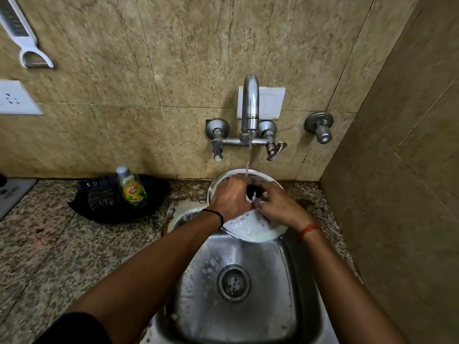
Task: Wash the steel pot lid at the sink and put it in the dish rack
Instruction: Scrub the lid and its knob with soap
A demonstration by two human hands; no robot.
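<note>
Over the sink (238, 256), under running tap (250, 108): soapy steel pot lid (250, 227) mid-rinse, left hand (229, 196) pressed on it, right hand (278, 204) pinching its black knob (252, 191); racking outstanding, rack unseen.

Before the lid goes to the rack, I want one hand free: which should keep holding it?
Probably the right hand: it grips the steel pot lid near its black knob, while the left hand rests on top under the water stream.
</note>
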